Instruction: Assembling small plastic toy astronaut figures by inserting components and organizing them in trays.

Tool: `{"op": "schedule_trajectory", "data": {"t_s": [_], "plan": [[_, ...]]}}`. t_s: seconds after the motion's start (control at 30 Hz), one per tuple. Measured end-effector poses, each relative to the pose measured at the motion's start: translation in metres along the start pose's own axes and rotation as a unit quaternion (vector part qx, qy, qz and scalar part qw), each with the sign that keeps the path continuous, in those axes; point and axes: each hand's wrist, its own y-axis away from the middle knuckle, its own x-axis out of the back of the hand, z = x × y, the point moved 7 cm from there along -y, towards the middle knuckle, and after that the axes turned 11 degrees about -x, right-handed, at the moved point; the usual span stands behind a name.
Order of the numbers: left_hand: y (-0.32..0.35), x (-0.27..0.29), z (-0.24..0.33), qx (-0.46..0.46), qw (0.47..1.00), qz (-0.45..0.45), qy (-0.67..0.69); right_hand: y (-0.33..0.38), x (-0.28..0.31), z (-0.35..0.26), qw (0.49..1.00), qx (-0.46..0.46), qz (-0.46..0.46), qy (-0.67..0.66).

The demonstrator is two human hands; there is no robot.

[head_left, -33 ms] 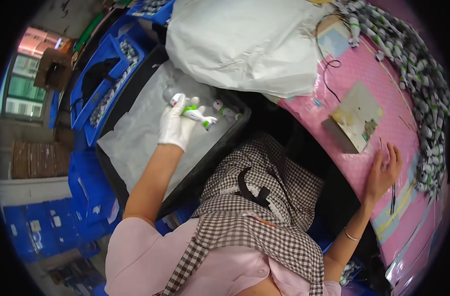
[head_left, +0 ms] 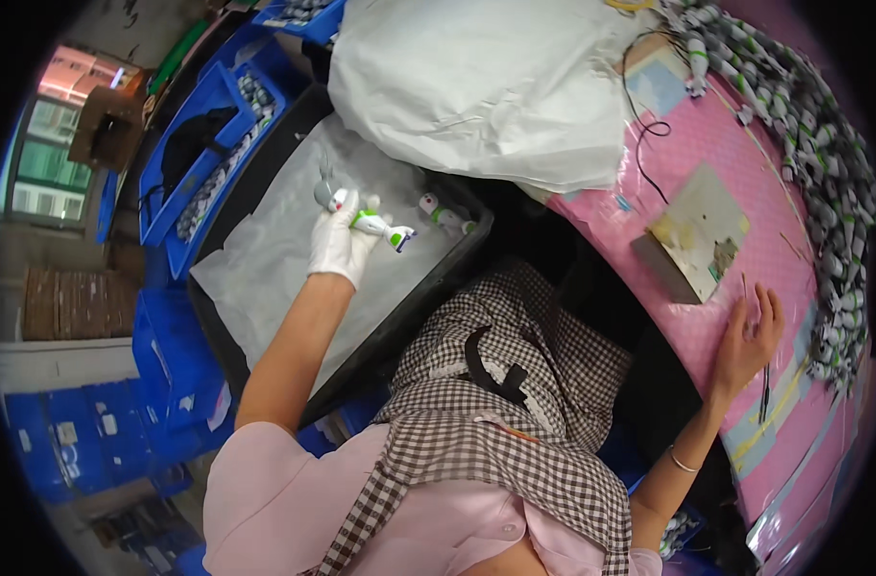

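My left hand (head_left: 342, 245), in a white glove, is closed around a small white toy figure (head_left: 369, 223) with green bands and grey ears, above the black bin. Another such toy figure (head_left: 445, 213) lies by the bin's near right corner, apart from the hand. My bare right hand (head_left: 747, 348) rests on the pink table, fingers loosely bent around a thin pen-like tool (head_left: 766, 392). The tool's dark handle sticks out below the palm and its slim tip shows by the fingers; the grip itself is partly hidden.
The black bin (head_left: 478, 219) has a white sheet lining. A large white bag (head_left: 486, 91) stands behind it. A pale block (head_left: 699, 235) and a black cord (head_left: 639, 158) sit on the pink table (head_left: 678, 336). Many toy figures (head_left: 812, 154) pile along its far right edge. Blue trays (head_left: 155, 197) stand left.
The toy in my left hand has turned slightly, so its grey ears show more plainly. My right hand looks the same.
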Motion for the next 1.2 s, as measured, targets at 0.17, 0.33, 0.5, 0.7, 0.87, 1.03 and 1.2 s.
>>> {"op": "schedule_trajectory", "data": {"t_s": [0.17,0.33,0.5,0.7,0.87,1.03,1.2], "plan": [[-0.025,0.057,-0.07,0.187,0.98,0.058,-0.018,0.002,-0.016,0.0,0.999,-0.001,-0.026,-0.039],[-0.029,0.0,-0.111,0.21,0.971,-0.03,-0.11,-0.001,-0.006,0.01,0.998,-0.033,-0.026,-0.035],[-0.042,0.016,-0.112,0.163,0.95,-0.201,-0.177,-0.009,-0.01,0.014,0.99,-0.07,-0.042,-0.119],[-0.062,0.039,-0.128,0.177,0.944,-0.178,-0.213,-0.13,-0.018,0.029,0.954,-0.109,-0.009,-0.279],[-0.053,0.023,-0.104,0.078,0.834,-0.237,-0.492,-0.221,-0.102,-0.001,0.988,0.04,0.08,-0.123],[-0.028,-0.01,-0.037,-0.195,0.54,-0.263,-0.775,-0.256,-0.137,-0.007,0.979,-0.169,0.069,-0.091],[-0.009,-0.075,0.046,-0.327,0.807,-0.224,-0.439,-0.207,-0.115,-0.015,0.823,-0.196,-0.061,-0.529]]}}
